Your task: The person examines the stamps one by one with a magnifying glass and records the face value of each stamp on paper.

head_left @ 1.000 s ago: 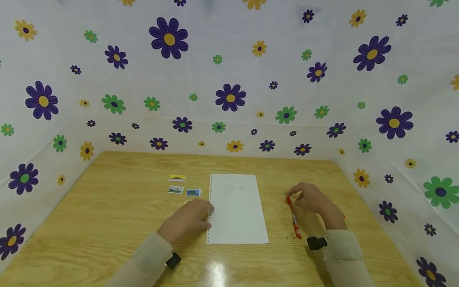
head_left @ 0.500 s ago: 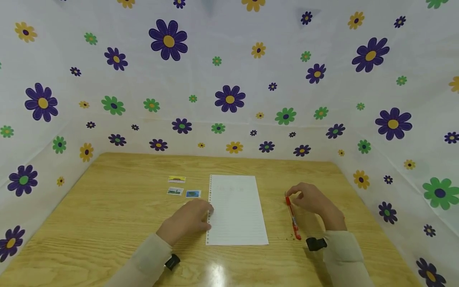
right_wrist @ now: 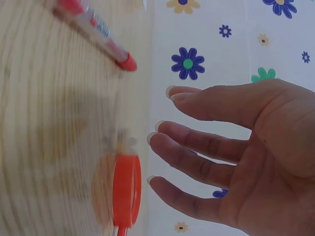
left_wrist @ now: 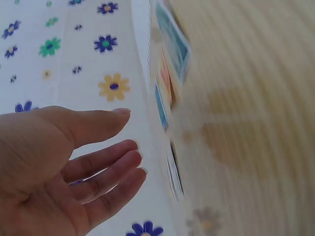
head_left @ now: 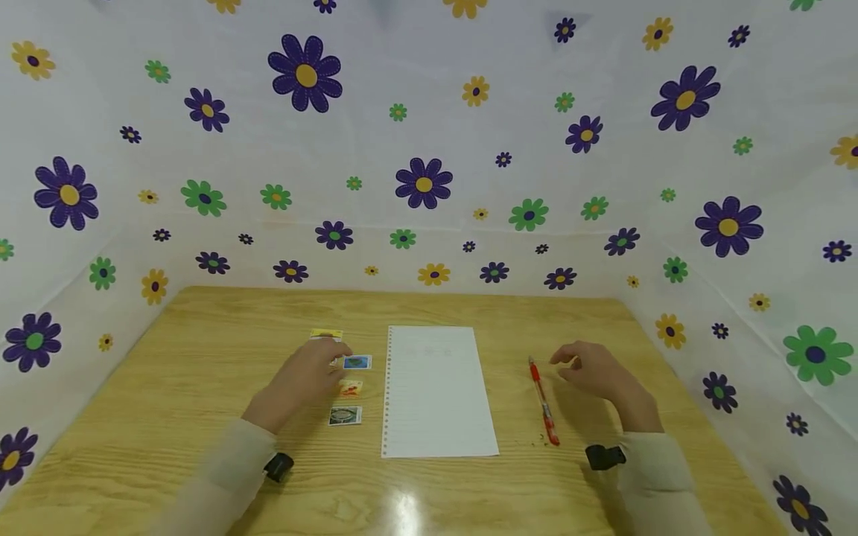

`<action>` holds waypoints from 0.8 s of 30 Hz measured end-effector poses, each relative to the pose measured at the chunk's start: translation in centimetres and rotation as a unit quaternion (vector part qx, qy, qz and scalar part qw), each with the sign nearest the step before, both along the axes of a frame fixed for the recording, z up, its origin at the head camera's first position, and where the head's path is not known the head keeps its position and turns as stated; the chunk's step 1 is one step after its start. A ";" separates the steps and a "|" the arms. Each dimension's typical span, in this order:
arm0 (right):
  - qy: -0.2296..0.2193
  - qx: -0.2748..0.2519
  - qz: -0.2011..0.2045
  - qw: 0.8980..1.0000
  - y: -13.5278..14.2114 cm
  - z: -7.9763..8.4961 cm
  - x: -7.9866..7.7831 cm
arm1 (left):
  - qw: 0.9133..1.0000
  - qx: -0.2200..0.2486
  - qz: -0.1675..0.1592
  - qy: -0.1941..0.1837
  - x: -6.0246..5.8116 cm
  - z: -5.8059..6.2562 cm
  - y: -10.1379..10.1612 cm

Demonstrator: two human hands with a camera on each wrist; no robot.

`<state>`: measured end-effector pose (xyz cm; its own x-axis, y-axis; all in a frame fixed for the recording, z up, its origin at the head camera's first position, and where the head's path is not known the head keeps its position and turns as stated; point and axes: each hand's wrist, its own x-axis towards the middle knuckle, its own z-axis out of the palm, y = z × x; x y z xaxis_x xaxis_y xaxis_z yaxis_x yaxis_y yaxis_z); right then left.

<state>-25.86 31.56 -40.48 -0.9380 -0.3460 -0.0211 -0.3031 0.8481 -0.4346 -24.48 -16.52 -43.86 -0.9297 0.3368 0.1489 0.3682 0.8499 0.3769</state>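
Several small picture stamps lie left of the paper: a yellow one, a blue one, an orange one and a dark green one. My left hand is over this group and partly hides it. In the left wrist view its fingers are relaxed, apart from the stamps, with nothing in them. A red pen lies on the table to the right of the paper. Just right of the pen is my right hand, thumb and fingers loosely bent and holding nothing.
A sheet of lined, hole-punched white paper lies mid-table. Beside the right hand, a red round rim with a thin handle stands out in the right wrist view. Flower-printed white cloth surrounds the wooden table.
My left hand has moved off the paper's left edge, left and away from me, over the stamps, uncovering the two nearer ones. My right hand has left the pen's tip, moving slightly right.
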 end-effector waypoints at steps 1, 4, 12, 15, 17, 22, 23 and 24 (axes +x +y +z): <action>0.007 0.006 -0.001 1.000 0.2 0.0 0.0 | 1.000 -0.002 0.003 0.005 -0.3 0.1 -0.7; 0.027 0.021 -0.003 0.999 1.1 0.0 -0.1 | 1.000 -0.008 0.014 0.016 -1.2 0.2 -2.7; 0.016 0.023 -0.040 0.999 3.3 -0.3 -0.1 | 0.999 -0.014 0.030 0.001 -2.8 0.2 -5.2; 0.016 0.029 -0.051 0.998 3.9 -0.3 0.0 | 0.999 -0.014 0.032 -0.015 -3.3 0.0 -5.7; 0.019 0.032 -0.053 0.998 4.1 -0.2 0.0 | 0.999 -0.012 0.032 -0.026 -3.6 -0.1 -5.9; 0.000 0.029 -0.050 0.998 4.6 -0.2 0.1 | 0.998 -0.015 0.020 -0.049 -4.3 -0.8 -6.6; -0.001 0.028 -0.048 0.998 4.6 -0.2 0.1 | 0.998 -0.016 0.019 -0.054 -4.4 -1.0 -6.7; 0.000 0.029 -0.047 0.999 4.6 -0.3 0.1 | 0.998 -0.016 0.016 -0.058 -4.5 -1.1 -6.8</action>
<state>-25.77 36.20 -40.74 -0.9661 -0.2552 -0.0388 -0.2213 0.8960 -0.3849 -28.98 -23.34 -44.95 -0.9502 0.3103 0.0293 0.2969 0.8727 0.3876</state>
